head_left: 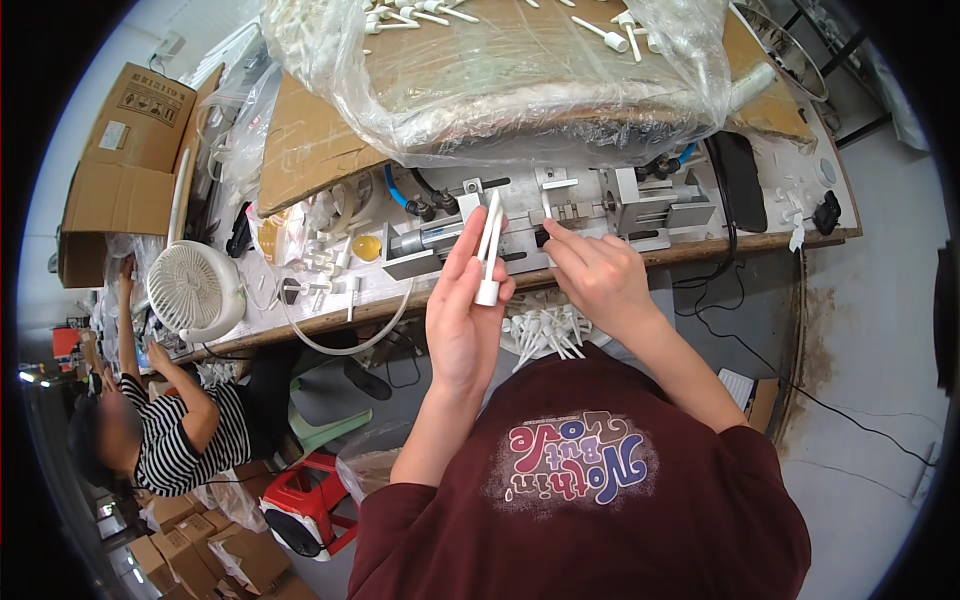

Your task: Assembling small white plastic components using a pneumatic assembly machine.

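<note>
My left hand (pixel 465 315) is closed around a couple of slim white plastic sticks (pixel 488 255), one with a wider cylindrical end at the bottom. They stand nearly upright between its fingers and thumb. At the metal clamping fixture (pixel 570 212) on the bench, my right hand (pixel 600 280) has its fingers bent together, with the index fingertip at the lower end of another white stick (pixel 547 203). The right thumb is mostly hidden beneath the fingers. Below my hands, in front of my shirt, lies a heap of similar white sticks (pixel 545 330).
Behind the fixture, a plastic-lined cardboard sheet (pixel 330 130) holds more white pieces. To the left are a white fan (pixel 195 290), loose parts and a cardboard box (pixel 130 170). A person in a striped shirt (pixel 195 440) works there. Black cables (pixel 730 200) hang at the right.
</note>
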Tool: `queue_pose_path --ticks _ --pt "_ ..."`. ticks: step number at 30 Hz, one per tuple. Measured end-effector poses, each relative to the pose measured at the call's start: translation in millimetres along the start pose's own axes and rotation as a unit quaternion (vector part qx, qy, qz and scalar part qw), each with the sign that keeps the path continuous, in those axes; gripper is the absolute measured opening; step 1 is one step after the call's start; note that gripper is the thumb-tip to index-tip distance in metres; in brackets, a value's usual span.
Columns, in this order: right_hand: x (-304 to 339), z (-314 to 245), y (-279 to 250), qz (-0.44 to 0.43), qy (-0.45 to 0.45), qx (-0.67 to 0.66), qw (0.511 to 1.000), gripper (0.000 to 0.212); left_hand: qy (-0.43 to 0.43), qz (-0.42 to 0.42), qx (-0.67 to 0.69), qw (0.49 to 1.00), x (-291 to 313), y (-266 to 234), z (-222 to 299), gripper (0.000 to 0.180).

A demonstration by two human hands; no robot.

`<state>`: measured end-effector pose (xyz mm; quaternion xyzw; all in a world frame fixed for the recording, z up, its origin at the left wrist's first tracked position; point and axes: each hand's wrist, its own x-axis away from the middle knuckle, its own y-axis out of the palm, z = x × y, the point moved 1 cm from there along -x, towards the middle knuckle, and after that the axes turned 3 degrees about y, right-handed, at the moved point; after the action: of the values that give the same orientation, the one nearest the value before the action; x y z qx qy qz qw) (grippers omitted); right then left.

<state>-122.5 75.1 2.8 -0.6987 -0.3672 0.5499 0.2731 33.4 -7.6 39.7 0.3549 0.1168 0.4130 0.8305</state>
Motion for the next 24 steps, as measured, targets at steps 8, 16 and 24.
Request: queue_pose_path --ticks 8,16,24 --pt "-6.6 -27.0 -36.3 0.006 0.057 -0.260 0.964 0.037 -0.032 -0.052 -0.081 0.995 8.8 5.5 -24.3 0.049" --pt "-1.7 -21.0 -33.6 0.055 0.034 -0.226 0.972 0.032 0.019 -0.062 -0.170 0.983 8.3 8.5 -30.7 0.049" --pt "11.0 2.8 -12.5 -0.020 0.031 -0.094 0.995 0.031 0.037 -0.035 -0.167 0.985 6.4 1.2 -15.2 0.045"
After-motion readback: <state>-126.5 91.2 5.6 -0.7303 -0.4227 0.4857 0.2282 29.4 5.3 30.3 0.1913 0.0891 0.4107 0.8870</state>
